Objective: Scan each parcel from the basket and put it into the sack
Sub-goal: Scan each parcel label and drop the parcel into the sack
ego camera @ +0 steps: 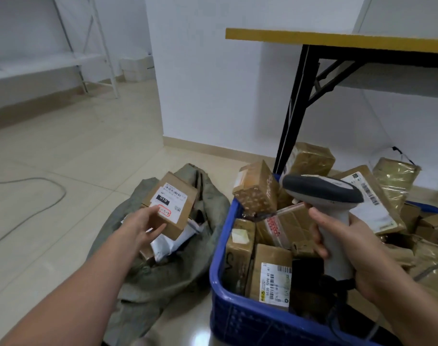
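Observation:
My left hand holds a small brown cardboard parcel with a white label, thumb on top, above the mouth of the grey-green sack on the floor. White mailers lie inside the sack under the parcel. My right hand grips the handle of a grey and white barcode scanner, its head pointing left, above the blue plastic basket. The basket is piled with several taped cardboard parcels.
A yellow-topped folding table with black legs stands behind the basket against the white wall. A grey cable loops over the tiled floor at the left. White metal shelving stands far left.

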